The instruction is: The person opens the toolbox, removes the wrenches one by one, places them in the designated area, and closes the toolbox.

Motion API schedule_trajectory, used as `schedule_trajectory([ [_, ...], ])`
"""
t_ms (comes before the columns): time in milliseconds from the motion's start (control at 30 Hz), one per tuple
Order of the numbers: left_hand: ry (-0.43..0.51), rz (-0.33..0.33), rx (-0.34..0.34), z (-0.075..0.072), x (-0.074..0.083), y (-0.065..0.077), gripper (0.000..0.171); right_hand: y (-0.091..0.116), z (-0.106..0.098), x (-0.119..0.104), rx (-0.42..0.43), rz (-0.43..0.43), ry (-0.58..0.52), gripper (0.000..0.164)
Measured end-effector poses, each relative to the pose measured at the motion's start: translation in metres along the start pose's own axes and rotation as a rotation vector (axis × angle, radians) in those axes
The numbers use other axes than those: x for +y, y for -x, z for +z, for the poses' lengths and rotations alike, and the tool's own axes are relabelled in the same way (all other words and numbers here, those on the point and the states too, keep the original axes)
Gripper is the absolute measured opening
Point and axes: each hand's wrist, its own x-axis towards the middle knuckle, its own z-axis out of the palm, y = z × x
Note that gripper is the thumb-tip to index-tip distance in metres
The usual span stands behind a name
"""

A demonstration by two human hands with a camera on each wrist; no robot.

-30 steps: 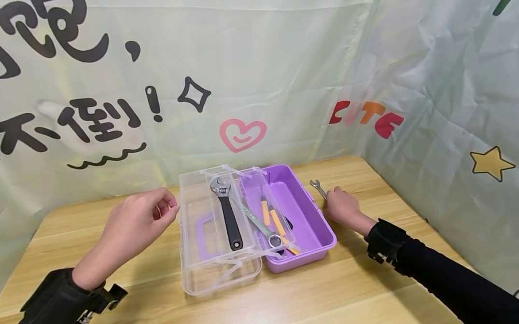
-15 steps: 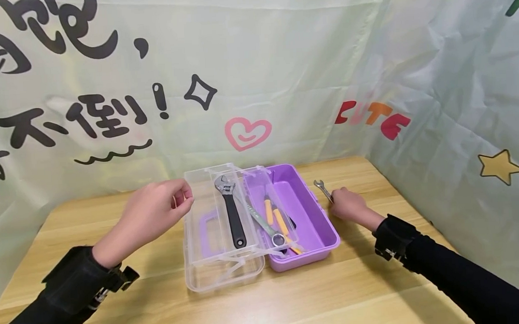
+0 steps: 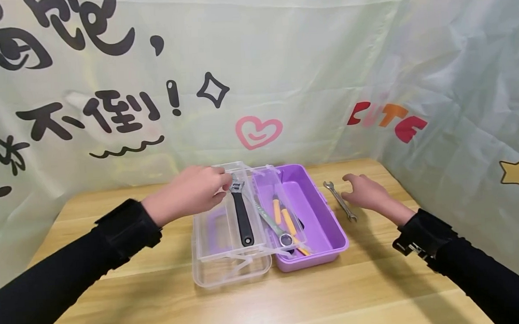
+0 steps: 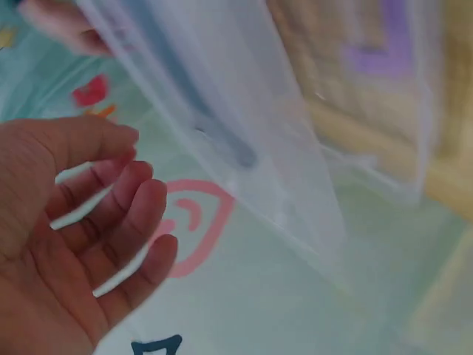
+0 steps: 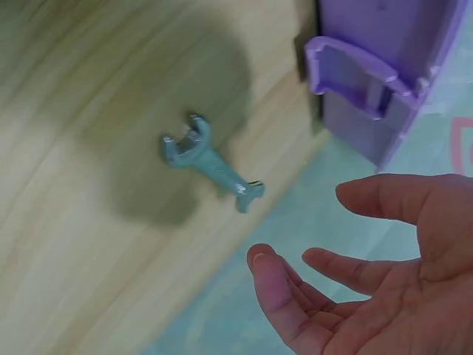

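Note:
My left hand (image 3: 195, 191) hovers at the far end of the clear tray (image 3: 234, 247), by the head of a black-handled adjustable wrench (image 3: 243, 218). Its fingers curl loosely around nothing in the left wrist view. On the table, right of the purple toolbox (image 3: 309, 198), lies a small double open-end wrench (image 3: 341, 202). Beside that wrench my right hand (image 3: 368, 193) is raised off the table, thumb and fingers apart and holding nothing; the right wrist view shows the wrench (image 5: 214, 166) separate from the fingers. A larger ring-ended wrench (image 3: 271, 223) lies aslant under the clear plastic.
Yellow-handled tools (image 3: 287, 219) lie inside the toolbox, partly seen through clear plastic. The clear lid (image 3: 234, 281) with its purple handle is folded out to the left. Printed cloth (image 3: 304, 82) hangs behind and along the right of the wooden table (image 3: 300, 300).
My right hand has let go of the small wrench, which now lies on the table, and has lifted slightly. The left hand has moved right, over the tray toward the adjustable wrench's head.

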Motion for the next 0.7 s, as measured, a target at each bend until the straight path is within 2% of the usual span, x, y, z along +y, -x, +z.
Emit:
schedule_trajectory([
  [133, -0.131, 0.144, -0.035, 0.007, -0.006, -0.013, 0.01, 0.002, -0.002, -0.004, -0.006, -0.028, -0.025, 0.059],
  [233, -0.206, 0.21, -0.059, 0.015, -0.009, -0.023, 0.016, 0.004, -0.002, -0.007, -0.011, -0.051, -0.036, 0.059],
  [367, -0.215, 0.234, -0.144, 0.02, -0.006, -0.036, 0.03, 0.006, 0.0, -0.008, -0.013, -0.08, -0.042, 0.059],
  [467, -0.184, 0.242, -0.194, 0.019, -0.001, -0.043, 0.03, 0.005, 0.003, -0.007, -0.013, -0.093, -0.047, 0.059],
  [567, -0.178, 0.275, -0.188, 0.019, 0.001, -0.049, 0.029, 0.005, 0.004, -0.006, -0.014, -0.098, -0.056, 0.059],
  [700, -0.212, 0.317, -0.183, 0.02, 0.001, -0.053, 0.038, 0.005, 0.003, -0.004, -0.027, -0.101, -0.075, 0.06],
])
